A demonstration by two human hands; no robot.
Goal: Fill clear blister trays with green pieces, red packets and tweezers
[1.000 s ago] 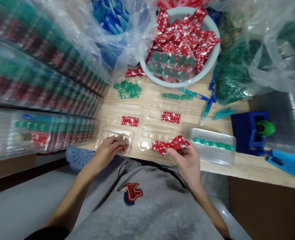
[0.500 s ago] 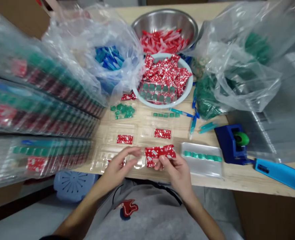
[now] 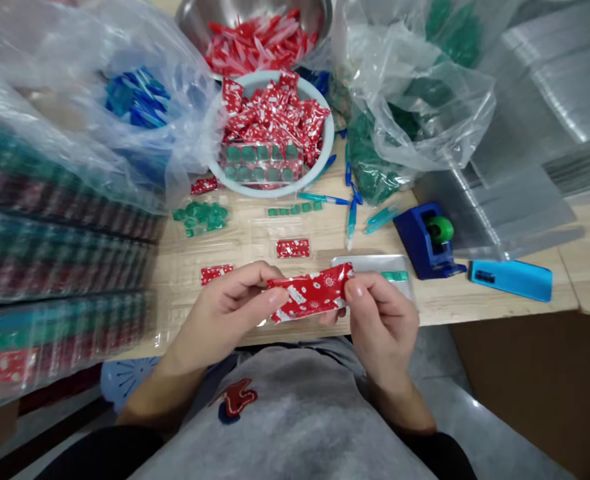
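Observation:
Both of my hands pinch red printed sachets (image 3: 311, 297) held level just above the table's near edge. My left hand (image 3: 225, 313) grips their left end with thumb and fingers closed. My right hand (image 3: 381, 320) grips the right end the same way. Under and behind them lie clear plastic blister trays (image 3: 295, 235), two with a single red sachet (image 3: 293, 248) in them, one with a row of green pieces. A white bowl (image 3: 325, 150) heaped with red sachets stands farther back.
Stacks of filled clear packs (image 3: 49, 267) wall off the left. Plastic bags hold blue pieces (image 3: 135, 107) and green pieces (image 3: 375, 173). A metal bowl (image 3: 189, 23) of red pieces sits at the back. A blue tape dispenser (image 3: 425, 241) and a blue tool (image 3: 512, 280) lie right.
My left hand left the tray at the near edge and came across to the sachets in my right hand. Both hands rose toward me, and the view swung right.

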